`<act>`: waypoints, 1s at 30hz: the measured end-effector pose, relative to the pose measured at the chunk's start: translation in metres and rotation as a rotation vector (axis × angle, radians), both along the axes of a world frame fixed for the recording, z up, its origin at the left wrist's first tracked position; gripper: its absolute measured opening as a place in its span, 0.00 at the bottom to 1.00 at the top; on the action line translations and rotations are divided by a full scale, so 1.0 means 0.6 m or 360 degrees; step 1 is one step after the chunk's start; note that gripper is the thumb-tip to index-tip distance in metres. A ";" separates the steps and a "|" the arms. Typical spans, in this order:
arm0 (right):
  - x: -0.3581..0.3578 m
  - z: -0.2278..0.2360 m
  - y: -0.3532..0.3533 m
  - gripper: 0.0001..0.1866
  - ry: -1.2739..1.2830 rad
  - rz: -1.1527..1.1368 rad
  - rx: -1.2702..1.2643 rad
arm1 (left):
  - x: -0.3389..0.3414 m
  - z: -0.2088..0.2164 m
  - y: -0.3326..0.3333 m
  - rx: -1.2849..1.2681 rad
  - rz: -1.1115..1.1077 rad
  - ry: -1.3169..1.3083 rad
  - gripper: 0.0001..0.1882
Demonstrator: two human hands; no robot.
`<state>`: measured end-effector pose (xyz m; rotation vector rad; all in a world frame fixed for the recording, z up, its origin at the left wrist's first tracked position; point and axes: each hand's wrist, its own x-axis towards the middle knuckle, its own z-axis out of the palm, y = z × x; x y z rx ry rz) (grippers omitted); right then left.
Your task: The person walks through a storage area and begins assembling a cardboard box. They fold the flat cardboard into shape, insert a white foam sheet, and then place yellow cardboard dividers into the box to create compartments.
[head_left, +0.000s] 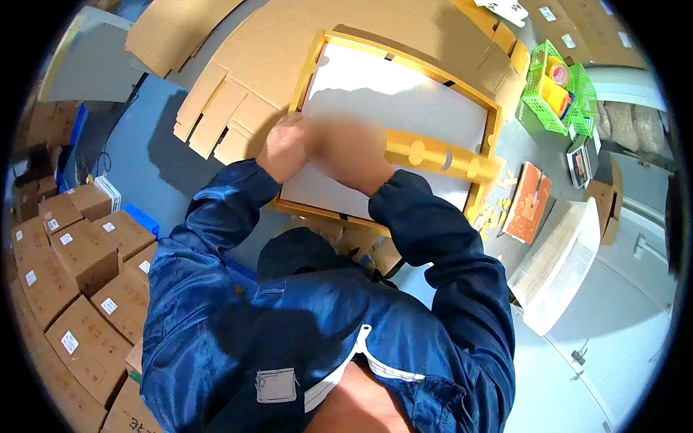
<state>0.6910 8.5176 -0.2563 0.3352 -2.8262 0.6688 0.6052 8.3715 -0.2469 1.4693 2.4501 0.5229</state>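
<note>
A shallow box (321, 61) with yellow walls and a white inside lies tilted on flat brown cardboard. Across its inside runs a folded yellow cardboard strip (433, 155) with round cutouts, its right end over the box's right wall. My left hand (286, 146) is at the box's left wall, close beside my right hand. My right hand (352, 153) is over the strip's left end and covers it. A blur hides the fingers of both hands, so I cannot make out whether they grip the strip or the wall.
Flat cardboard sheets (245, 65) spread under and behind the box. At right stand a green basket (546, 108) with tape, a reddish-brown block (528, 200), scattered yellow scraps (492, 215) and a white paper stack (559, 263). Several brown cartons (86, 252) are piled at lower left.
</note>
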 end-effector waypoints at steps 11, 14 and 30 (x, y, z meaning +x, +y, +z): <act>-0.045 -0.076 0.041 0.16 -0.0283 -0.0052 0.0100 | 0.004 -0.058 -0.023 0.0319 0.0931 -0.0030 0.33; -0.063 -0.052 0.035 0.11 -0.0393 -0.0030 -0.0024 | 0.006 -0.104 -0.028 0.0326 0.0781 -0.0146 0.23; -0.084 -0.071 0.015 0.06 -0.0087 0.0062 0.0281 | 0.002 -0.158 -0.034 -0.0370 0.0654 0.0540 0.07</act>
